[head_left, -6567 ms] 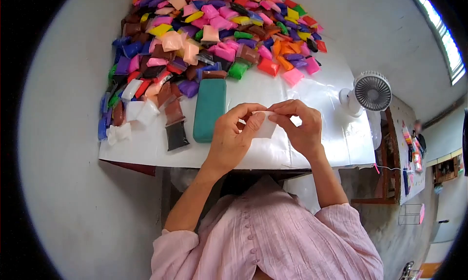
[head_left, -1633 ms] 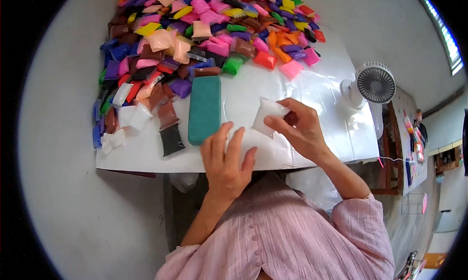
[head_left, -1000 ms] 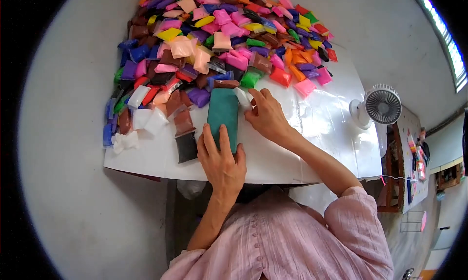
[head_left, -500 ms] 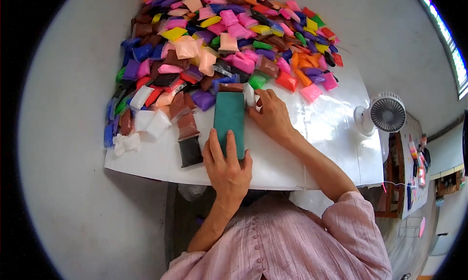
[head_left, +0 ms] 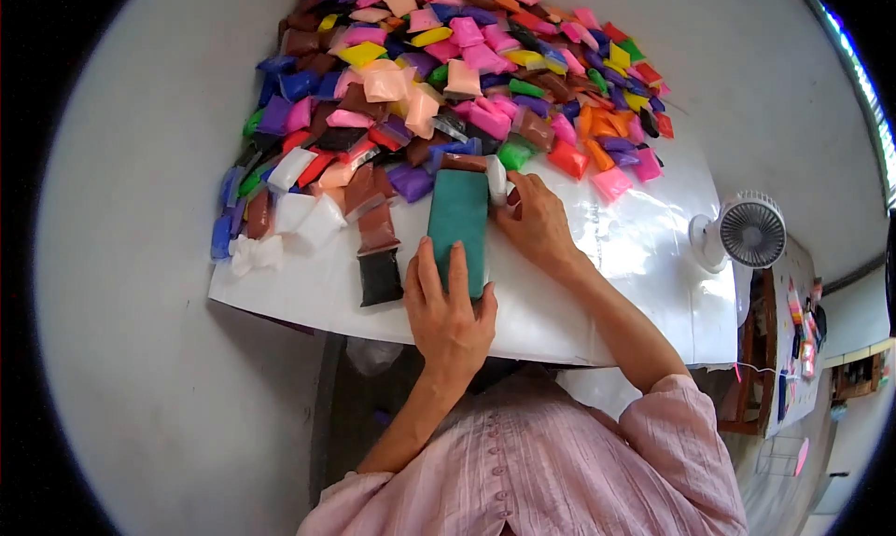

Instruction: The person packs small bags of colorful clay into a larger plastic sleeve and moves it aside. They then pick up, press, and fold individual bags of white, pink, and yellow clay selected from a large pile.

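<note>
A bench (head_left: 644,256) heaped with packets (head_left: 467,60), a green block (head_left: 458,214), and a left hand (head_left: 451,317) and right hand (head_left: 539,230) at that block.

A glossy white sheet (head_left: 299,289) covers the bench. Beyond the block, the packets are small plump pillows of clear film filled with pink, purple, brown and orange. The block, a matte rounded oblong, looks stiff. The left hand lies flat on the block's near end, its grip open, fingers stretched along the top and closed on nothing. The right hand sits at the block's far right corner, fingertips pinched on a white packet (head_left: 497,177) that touches that corner. That packet probably handles light, soft and slippery. A hold on its flat sealed edge would likely slip less than one on its squashy middle.
</note>
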### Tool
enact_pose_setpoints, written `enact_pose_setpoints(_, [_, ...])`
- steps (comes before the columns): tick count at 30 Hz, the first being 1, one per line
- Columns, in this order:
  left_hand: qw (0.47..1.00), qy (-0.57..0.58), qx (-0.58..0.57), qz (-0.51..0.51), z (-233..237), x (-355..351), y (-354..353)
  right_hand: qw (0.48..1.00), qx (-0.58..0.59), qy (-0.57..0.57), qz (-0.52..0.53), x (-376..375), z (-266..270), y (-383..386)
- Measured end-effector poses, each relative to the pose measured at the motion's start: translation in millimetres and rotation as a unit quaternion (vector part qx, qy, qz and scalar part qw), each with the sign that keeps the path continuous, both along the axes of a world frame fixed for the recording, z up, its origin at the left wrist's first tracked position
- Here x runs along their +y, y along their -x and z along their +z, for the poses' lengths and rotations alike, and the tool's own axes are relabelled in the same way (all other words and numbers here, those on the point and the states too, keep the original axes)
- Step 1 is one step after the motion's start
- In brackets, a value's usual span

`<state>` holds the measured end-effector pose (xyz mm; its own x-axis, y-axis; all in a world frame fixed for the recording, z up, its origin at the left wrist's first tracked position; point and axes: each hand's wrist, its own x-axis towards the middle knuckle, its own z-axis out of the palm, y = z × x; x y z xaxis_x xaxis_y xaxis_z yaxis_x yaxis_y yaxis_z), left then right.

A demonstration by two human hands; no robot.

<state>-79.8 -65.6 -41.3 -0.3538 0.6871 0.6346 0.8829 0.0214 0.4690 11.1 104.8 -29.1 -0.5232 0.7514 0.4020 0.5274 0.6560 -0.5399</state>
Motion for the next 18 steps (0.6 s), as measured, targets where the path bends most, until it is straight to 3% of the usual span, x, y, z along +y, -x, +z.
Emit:
enact_pose_setpoints(5, [1.0,0.001,0.005,0.005,1.1,-0.9,-0.5,1.0,0.021,-0.013,0.014,-0.5,-2.8,-0.6])
enact_pose_setpoints(14, [0.997,-0.058,0.046,-0.027,22.3,-12.1,18.3,0.997,-0.021,0.078,-0.002,-11.2,23.9,-13.0])
enact_pose_setpoints(18, [0.988,-0.085,0.087,0.098,54.0,-9.5,73.4,0.997,-0.015,0.081,-0.002,-27.3,55.5,-25.0])
